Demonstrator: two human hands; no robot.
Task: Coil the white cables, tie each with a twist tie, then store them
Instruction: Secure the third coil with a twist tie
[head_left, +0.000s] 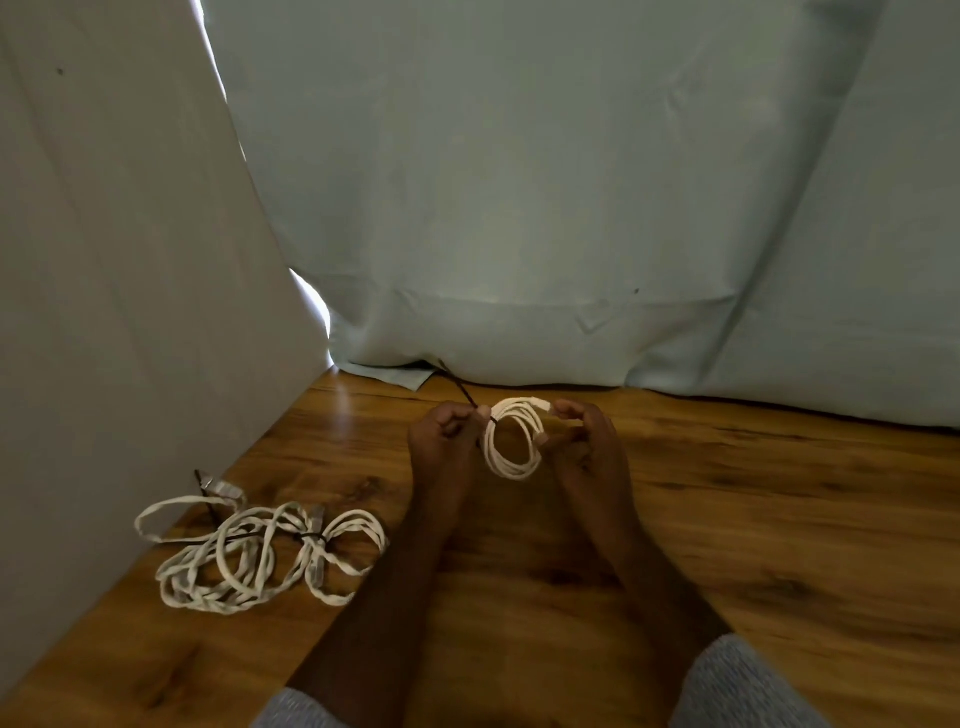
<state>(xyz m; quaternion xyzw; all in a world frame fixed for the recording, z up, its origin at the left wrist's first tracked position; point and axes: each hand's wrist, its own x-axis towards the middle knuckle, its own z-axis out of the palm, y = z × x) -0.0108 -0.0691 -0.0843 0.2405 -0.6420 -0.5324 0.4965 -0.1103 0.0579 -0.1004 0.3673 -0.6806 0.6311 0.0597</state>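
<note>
A small coil of white cable (511, 457) hangs upright between my two hands above the wooden table (727, 519). My right hand (584, 441) pinches the coil's right side at its top and middle. My left hand (444, 428) grips a dark twist tie (462, 391) that wraps the coil's left side, its free end sticking up and away to the left. On the table to the left lie other white cables (260, 551), looped and bound in the middle with a dark tie (306, 536).
A white panel (130, 260) leans along the table's left edge. A pale blue-green curtain (571, 182) hangs across the back, its hem resting on the table. Grey sleeves show at the bottom of the view.
</note>
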